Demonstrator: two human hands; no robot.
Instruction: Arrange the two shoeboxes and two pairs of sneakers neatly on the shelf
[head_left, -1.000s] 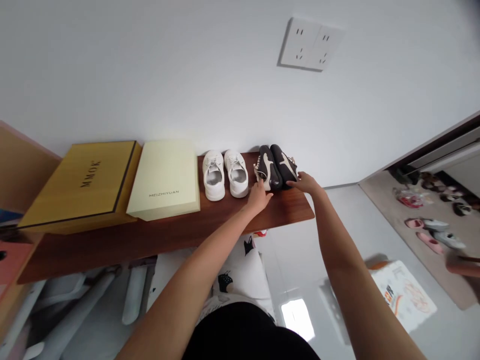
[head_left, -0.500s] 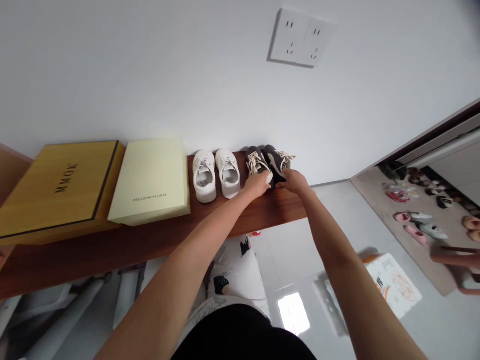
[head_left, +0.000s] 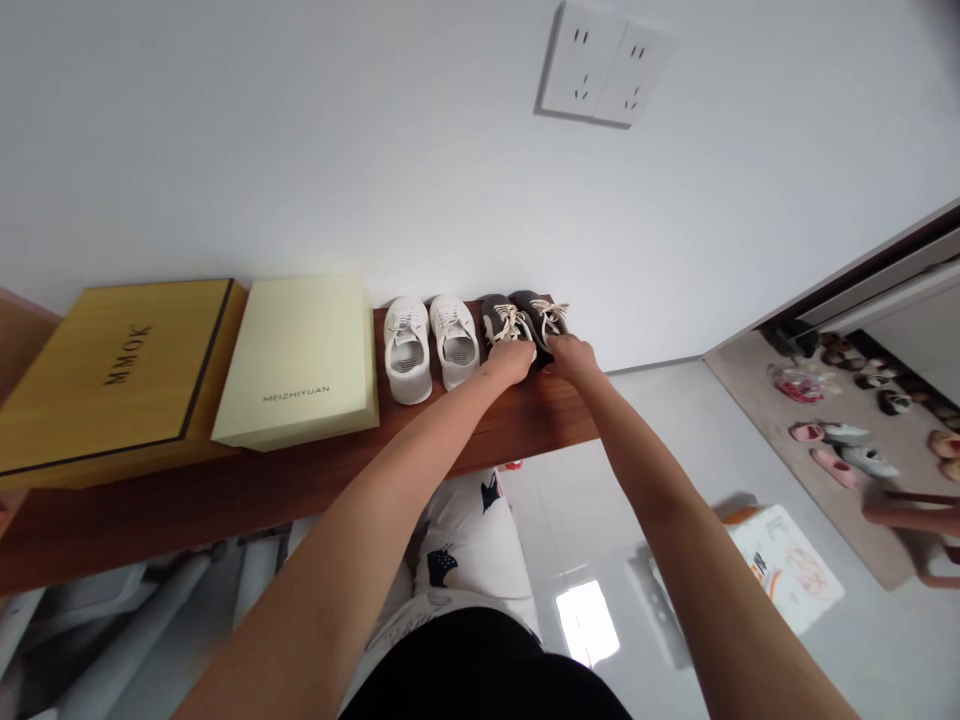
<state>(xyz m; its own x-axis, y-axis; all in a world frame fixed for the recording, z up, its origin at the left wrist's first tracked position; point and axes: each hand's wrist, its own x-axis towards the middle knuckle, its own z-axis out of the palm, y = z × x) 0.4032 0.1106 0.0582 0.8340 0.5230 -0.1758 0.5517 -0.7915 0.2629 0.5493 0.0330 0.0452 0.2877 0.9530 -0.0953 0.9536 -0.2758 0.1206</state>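
White wall (head_left: 300, 150) behind; narrow wooden counter (head_left: 540, 425) running along its foot. Near its right end, a dark pair with pale laces: left dark shoe (head_left: 495, 312) and right dark shoe (head_left: 527, 302), side by side, toes to the wall. White sneakers (head_left: 459, 352) stand just beside, to the left.

Left hand (head_left: 513, 362) at the heel of the left one, right hand (head_left: 572, 358) at the heel of the right. Fingers bent on both; cannot tell whether they close on the heels.

Handling (judged): light, soft uppers over firmer soles, not fragile; loose laces may snag. Best hold: heel counter, or thumb inside the collar.

Not visible: heels and most fingertips, behind the hands. Yellow box (head_left: 142, 360) cut at left edge. Clutter under the counter dim, blurred; footwear on the far mat (head_left: 757, 375) too small to sort.
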